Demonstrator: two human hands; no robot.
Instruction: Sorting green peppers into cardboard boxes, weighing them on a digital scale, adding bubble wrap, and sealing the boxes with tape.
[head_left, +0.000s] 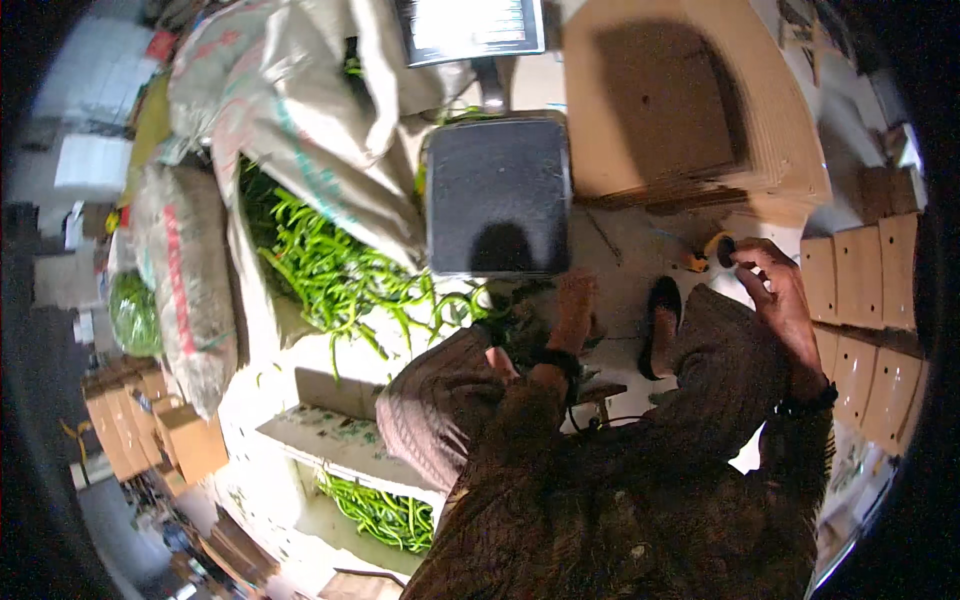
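My left hand (574, 309) is just below the near edge of a black-topped scale platform (498, 196); its fingers are blurred, and I cannot tell whether it holds anything. To the right, my right hand (774, 276) pinches a small dark round object (726, 252) between thumb and fingers. Beside that object, a yellow and black item (696, 259) lies low down, too blurred to name. Long green chilli peppers (330, 262) spill from an open woven sack (330, 187) to the left of the platform. A lit display screen (474, 28) stands behind the platform.
Flattened cardboard (765, 90) is stacked at the upper right, with cardboard boxes (856, 274) at the right edge. A full woven sack (184, 277) stands at left, near more boxes (191, 442). Green peppers (382, 514) lie in a light-coloured container (352, 450) at lower left.
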